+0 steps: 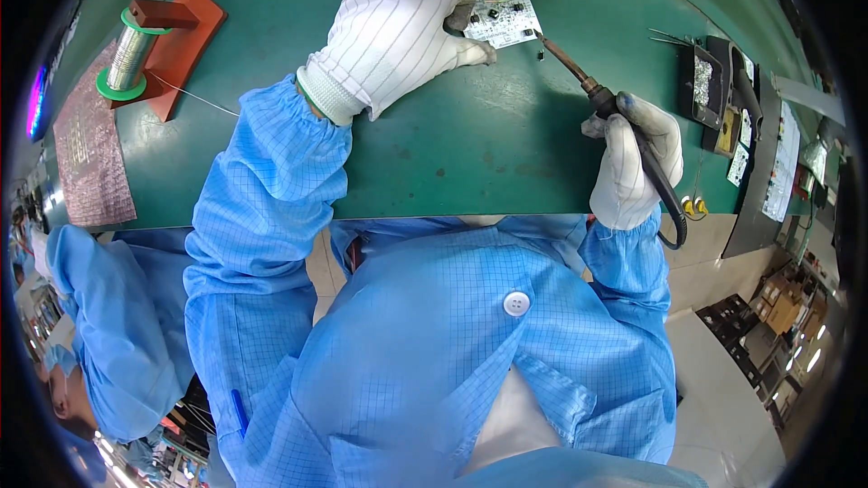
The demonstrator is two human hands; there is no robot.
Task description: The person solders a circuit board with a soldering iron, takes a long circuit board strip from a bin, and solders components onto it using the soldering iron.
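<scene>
Both my hands wear white striped gloves with darkened fingertips. My left hand (398, 32) pinches the left edge of a white circuit board (503, 7), which carries several small black parts. In my right hand (640, 158) is a soldering iron (653, 170), gripped by its black handle like a pen. The iron's brown, worn tip end points up and left to the board's lower right corner; I cannot tell whether it touches. Just below that corner lies a small black component (541, 55) on the green work mat (452, 154).
Left, a spool of solder wire (134, 54) sits on a red-brown stand (194, 23), its wire running toward my left sleeve. Beside it lies a pinkish sheet (93, 140). Small black trays (703, 81) stand at right. A co-worker in blue (117, 325) sits at left.
</scene>
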